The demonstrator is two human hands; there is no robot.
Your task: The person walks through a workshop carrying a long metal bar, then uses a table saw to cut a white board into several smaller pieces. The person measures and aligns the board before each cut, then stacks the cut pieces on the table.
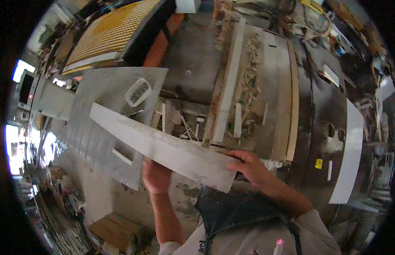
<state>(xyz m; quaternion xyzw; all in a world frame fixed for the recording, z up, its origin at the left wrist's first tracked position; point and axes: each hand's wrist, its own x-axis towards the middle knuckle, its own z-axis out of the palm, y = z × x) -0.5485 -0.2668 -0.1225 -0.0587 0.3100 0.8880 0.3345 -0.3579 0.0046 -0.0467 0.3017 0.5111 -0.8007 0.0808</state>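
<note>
A long, flat, whitish board (165, 146) slants in front of me, its far end reaching out over a grey sheet-topped table (98, 86). My left hand (157, 178) grips it from below, near the middle of its lower edge, with the fingertips hidden under it. At the near right end my right hand (247, 165) holds the board's upper corner, thumb on top. On the grey table a white plastic tub (147, 96) contains many small metal pieces, perhaps nails or screws. A thin dark tool (135, 112) lies beside the board, and a short white strip (122, 156) rests below it.
To the right, a workbench (264, 86) bears long pale strips and scattered wood offcuts (250, 70). Further right, a dark table (306, 127) carries a white panel (350, 153) and a yellow object (318, 163). A slatted yellow roller bed (111, 28) stands ahead; a cardboard box (117, 231) sits lower left.
</note>
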